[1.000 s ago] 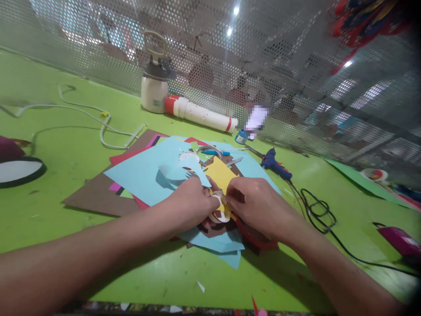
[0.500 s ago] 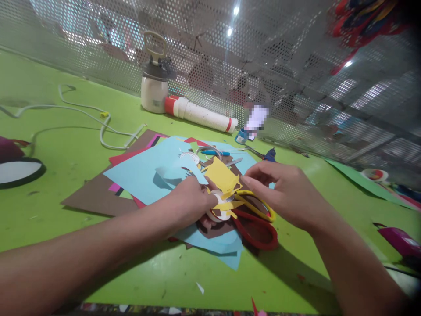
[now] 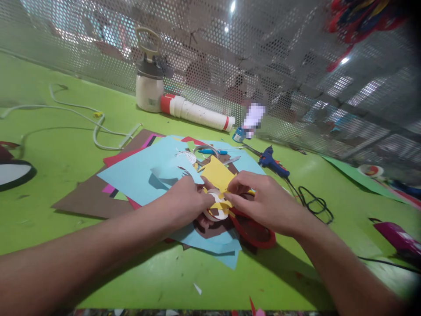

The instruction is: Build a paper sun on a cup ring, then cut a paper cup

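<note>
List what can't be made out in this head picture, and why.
Head view:
Right hand: whether its grip closes on the yellow strip; too small.
Left hand: some fingers, hidden behind the white ring.
Red handle: upper part, behind the right hand.
Pale object: pixelated.
White oval: cut off by the left edge.

No legible lettering or numbers anywhere.

Green worktop [image 3: 148,281], grey perforated screen [image 3: 210,52] behind.
Screen runs along worktop's far edge; bright light spot [image 3: 233,6] top middle, another upper right; blurred shapes through holes, too unclear to name.
</note>
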Demonstrator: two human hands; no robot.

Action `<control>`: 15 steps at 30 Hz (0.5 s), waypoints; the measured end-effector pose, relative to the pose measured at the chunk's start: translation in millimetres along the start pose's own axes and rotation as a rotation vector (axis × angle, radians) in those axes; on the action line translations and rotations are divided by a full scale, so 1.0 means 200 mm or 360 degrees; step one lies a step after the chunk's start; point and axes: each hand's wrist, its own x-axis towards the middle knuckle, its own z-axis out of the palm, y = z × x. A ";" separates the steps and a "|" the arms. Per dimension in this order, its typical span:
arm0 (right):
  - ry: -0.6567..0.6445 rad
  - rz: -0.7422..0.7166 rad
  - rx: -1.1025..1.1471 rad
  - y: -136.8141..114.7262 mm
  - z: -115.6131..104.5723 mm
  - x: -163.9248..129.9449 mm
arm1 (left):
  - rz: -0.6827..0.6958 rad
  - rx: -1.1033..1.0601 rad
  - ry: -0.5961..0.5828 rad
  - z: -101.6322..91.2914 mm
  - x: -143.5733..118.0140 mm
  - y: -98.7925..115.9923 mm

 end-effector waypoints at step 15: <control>0.0016 -0.0006 -0.0040 -0.01 0.06 0.01 | 0.0092 0.0139 0.0005 0.00 -0.01 -0.01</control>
